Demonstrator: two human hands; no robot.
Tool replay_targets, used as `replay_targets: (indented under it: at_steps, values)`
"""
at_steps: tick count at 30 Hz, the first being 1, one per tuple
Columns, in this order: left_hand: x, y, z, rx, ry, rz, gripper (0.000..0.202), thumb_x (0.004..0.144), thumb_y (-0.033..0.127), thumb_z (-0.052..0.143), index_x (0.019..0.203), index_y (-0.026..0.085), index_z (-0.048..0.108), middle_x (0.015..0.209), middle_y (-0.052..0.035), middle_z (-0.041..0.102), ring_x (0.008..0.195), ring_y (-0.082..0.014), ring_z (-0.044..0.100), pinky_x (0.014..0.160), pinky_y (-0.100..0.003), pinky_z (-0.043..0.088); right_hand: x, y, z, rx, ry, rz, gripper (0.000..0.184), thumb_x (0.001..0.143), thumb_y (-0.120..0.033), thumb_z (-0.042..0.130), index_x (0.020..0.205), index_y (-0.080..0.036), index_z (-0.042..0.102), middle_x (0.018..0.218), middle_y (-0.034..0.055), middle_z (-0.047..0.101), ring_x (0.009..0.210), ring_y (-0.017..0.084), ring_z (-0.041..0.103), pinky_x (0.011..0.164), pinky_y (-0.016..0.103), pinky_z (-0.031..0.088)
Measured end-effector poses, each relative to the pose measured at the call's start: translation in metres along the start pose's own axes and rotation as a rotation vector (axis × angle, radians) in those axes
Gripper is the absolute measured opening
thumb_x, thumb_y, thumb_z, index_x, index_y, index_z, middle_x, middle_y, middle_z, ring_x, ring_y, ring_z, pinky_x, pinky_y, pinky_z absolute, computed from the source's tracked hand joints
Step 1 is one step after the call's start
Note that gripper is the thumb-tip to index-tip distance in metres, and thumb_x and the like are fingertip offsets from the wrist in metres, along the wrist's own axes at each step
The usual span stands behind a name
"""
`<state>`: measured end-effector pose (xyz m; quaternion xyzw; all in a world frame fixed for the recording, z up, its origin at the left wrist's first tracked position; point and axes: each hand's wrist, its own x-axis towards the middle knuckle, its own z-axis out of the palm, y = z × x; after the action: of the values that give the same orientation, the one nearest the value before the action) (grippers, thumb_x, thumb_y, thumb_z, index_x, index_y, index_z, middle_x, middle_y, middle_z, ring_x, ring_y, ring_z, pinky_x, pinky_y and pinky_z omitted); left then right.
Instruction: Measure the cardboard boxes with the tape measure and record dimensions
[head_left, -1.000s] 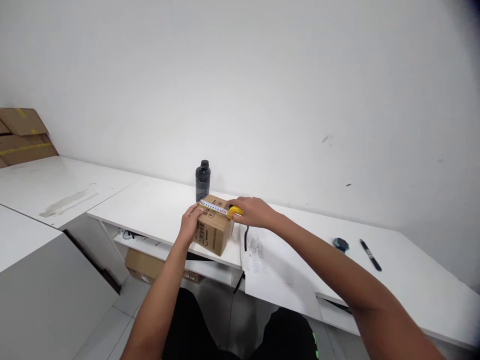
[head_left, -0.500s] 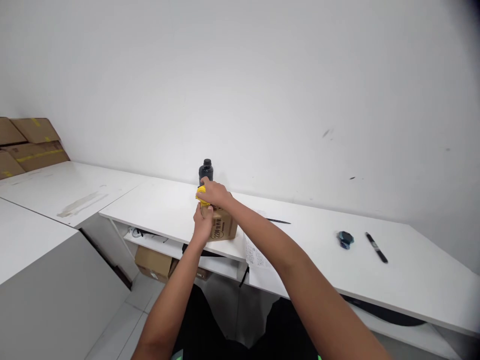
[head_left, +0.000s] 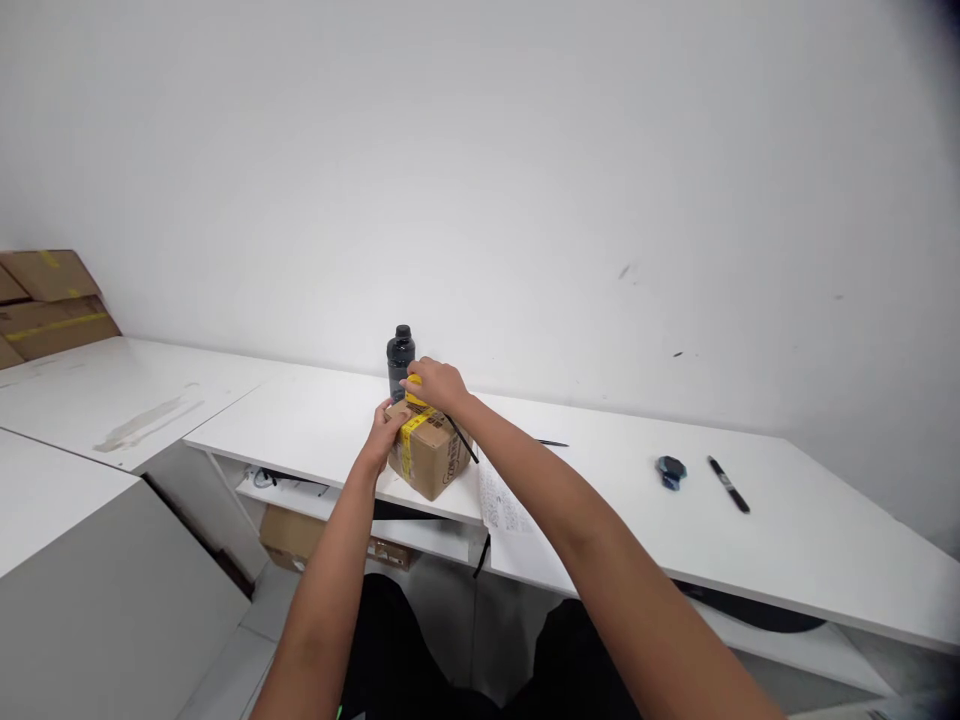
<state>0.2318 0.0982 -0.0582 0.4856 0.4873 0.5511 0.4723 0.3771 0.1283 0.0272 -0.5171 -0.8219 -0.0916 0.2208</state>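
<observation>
A small cardboard box with dark print and a yellow strip over its top and front side stands on the white table. My left hand grips its left edge, thumb on top and fingers down the far side. Above the box's back edge, my right hand is closed round a yellow tape measure. A black strap hangs from that hand over the box. Right behind the box is a dark bottle with a black cap, its lower part hidden.
Printed paper lies right of the box, with a thin black stick beyond it. Farther right are a small dark blue item and a black marker. Cardboard boxes are stacked at far left; another box sits below the table.
The box has turned, so its yellow-striped side now shows. My left hand has shifted onto its left edge. The tape measure has come slightly right, and the black strap has come into sight.
</observation>
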Motion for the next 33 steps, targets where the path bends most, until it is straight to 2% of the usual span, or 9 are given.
replay_targets:
  at_steps: [3, 8, 14, 17, 19, 21, 24, 29, 33]
  values:
    - [-0.002, 0.002, -0.005, -0.024, -0.147, -0.077, 0.06, 0.069, 0.045, 0.072, 0.122, 0.021, 0.056, 0.111, -0.0085, 0.068, 0.101, -0.0236, 0.064, 0.089, -0.036, 0.049, -0.001, -0.007, 0.003, -0.007, 0.013, -0.016, 0.03, 0.096, -0.044, 0.042, 0.111, -0.023, 0.059, 0.112, 0.0057, 0.064, 0.094, 0.021, 0.062, 0.069, 0.028, 0.04]
    - [-0.008, 0.01, -0.009, -0.019, -0.192, -0.062, 0.047, 0.068, 0.042, 0.074, 0.111, 0.023, 0.067, 0.104, -0.007, 0.072, 0.096, -0.0236, 0.065, 0.086, -0.036, 0.049, 0.003, -0.016, 0.006, -0.009, -0.005, -0.029, 0.029, 0.097, -0.039, 0.041, 0.11, -0.022, 0.06, 0.113, 0.0076, 0.063, 0.091, 0.02, 0.061, 0.068, 0.027, 0.039]
    - [-0.006, 0.0, -0.001, -0.108, -0.118, -0.055, 0.052, 0.066, 0.037, 0.074, 0.115, 0.02, 0.066, 0.101, -0.0068, 0.073, 0.094, -0.023, 0.065, 0.083, -0.034, 0.05, 0.008, -0.023, 0.011, -0.041, -0.018, -0.019, 0.03, 0.097, -0.037, 0.038, 0.109, -0.021, 0.06, 0.11, 0.0086, 0.063, 0.086, 0.02, 0.062, 0.065, 0.028, 0.038]
    - [-0.004, -0.006, 0.003, -0.181, -0.061, -0.011, 0.065, 0.064, 0.034, 0.075, 0.125, 0.02, 0.059, 0.105, -0.0054, 0.071, 0.092, -0.0206, 0.065, 0.082, -0.032, 0.05, 0.009, -0.025, 0.006, -0.075, -0.054, -0.022, 0.029, 0.095, -0.036, 0.041, 0.109, -0.021, 0.061, 0.108, 0.0092, 0.063, 0.086, 0.022, 0.062, 0.064, 0.028, 0.039]
    - [-0.004, -0.008, 0.003, -0.163, -0.021, -0.013, 0.063, 0.064, 0.034, 0.074, 0.124, 0.02, 0.06, 0.105, -0.0055, 0.071, 0.091, -0.0207, 0.065, 0.08, -0.032, 0.05, 0.003, -0.024, -0.001, -0.089, -0.075, -0.06, 0.028, 0.094, -0.036, 0.043, 0.11, -0.021, 0.061, 0.108, 0.01, 0.063, 0.087, 0.023, 0.062, 0.066, 0.029, 0.04]
    - [-0.003, -0.008, 0.002, -0.108, -0.011, -0.03, 0.056, 0.065, 0.034, 0.073, 0.119, 0.021, 0.064, 0.105, -0.0057, 0.071, 0.093, -0.0217, 0.065, 0.079, -0.032, 0.05, -0.013, -0.02, -0.011, -0.091, -0.084, -0.089, 0.029, 0.094, -0.036, 0.043, 0.111, -0.02, 0.061, 0.11, 0.0109, 0.062, 0.086, 0.023, 0.062, 0.066, 0.029, 0.039]
    - [0.001, -0.007, 0.002, -0.077, -0.035, -0.033, 0.054, 0.066, 0.034, 0.073, 0.118, 0.022, 0.066, 0.107, -0.0056, 0.071, 0.095, -0.022, 0.064, 0.078, -0.031, 0.05, -0.056, -0.01, -0.026, -0.088, -0.095, -0.083, 0.031, 0.095, -0.035, 0.039, 0.114, -0.021, 0.06, 0.113, 0.0113, 0.061, 0.082, 0.022, 0.062, 0.062, 0.028, 0.037]
    - [0.008, -0.009, 0.008, -0.105, -0.012, 0.001, 0.053, 0.064, 0.034, 0.074, 0.114, 0.019, 0.067, 0.106, -0.0066, 0.071, 0.095, -0.022, 0.063, 0.077, -0.031, 0.051, -0.132, 0.005, -0.046, -0.122, -0.078, 0.079, 0.036, 0.097, -0.04, 0.034, 0.113, -0.022, 0.061, 0.116, 0.0096, 0.061, 0.072, 0.017, 0.059, 0.052, 0.027, 0.029]
    - [0.01, -0.011, 0.011, -0.138, 0.008, 0.001, 0.05, 0.063, 0.033, 0.074, 0.11, 0.019, 0.068, 0.102, -0.0052, 0.072, 0.091, -0.0204, 0.063, 0.077, -0.03, 0.051, -0.147, 0.011, -0.045, -0.132, -0.05, 0.124, 0.036, 0.097, -0.041, 0.034, 0.111, -0.022, 0.062, 0.115, 0.0073, 0.062, 0.07, 0.016, 0.058, 0.05, 0.027, 0.026]
